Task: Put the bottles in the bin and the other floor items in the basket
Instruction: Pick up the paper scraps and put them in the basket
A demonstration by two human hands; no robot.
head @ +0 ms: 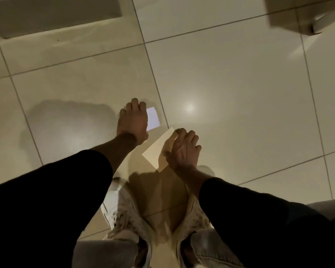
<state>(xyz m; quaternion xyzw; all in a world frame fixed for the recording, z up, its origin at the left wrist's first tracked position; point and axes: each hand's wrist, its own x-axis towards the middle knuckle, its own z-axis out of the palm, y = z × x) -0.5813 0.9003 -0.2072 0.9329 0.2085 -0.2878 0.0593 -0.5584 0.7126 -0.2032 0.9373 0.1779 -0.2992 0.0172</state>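
Observation:
A small white square paper (153, 118) lies on the tiled floor, half hidden under my left hand (132, 120), whose fingers curl down over its left edge. A larger cream rectangular card or envelope (156, 150) lies just right of and below it. My right hand (183, 149) rests on the card's right side, fingers bent over its edge. Whether either hand has a hold is unclear. No bottle, bin or basket is in view.
My two white shoes (124, 213) stand on the floor directly below the papers. A pale furniture base (54, 18) sits at the top left and a cabinet corner (306, 18) at the top right. A grey object's edge (329, 205) shows at the lower right.

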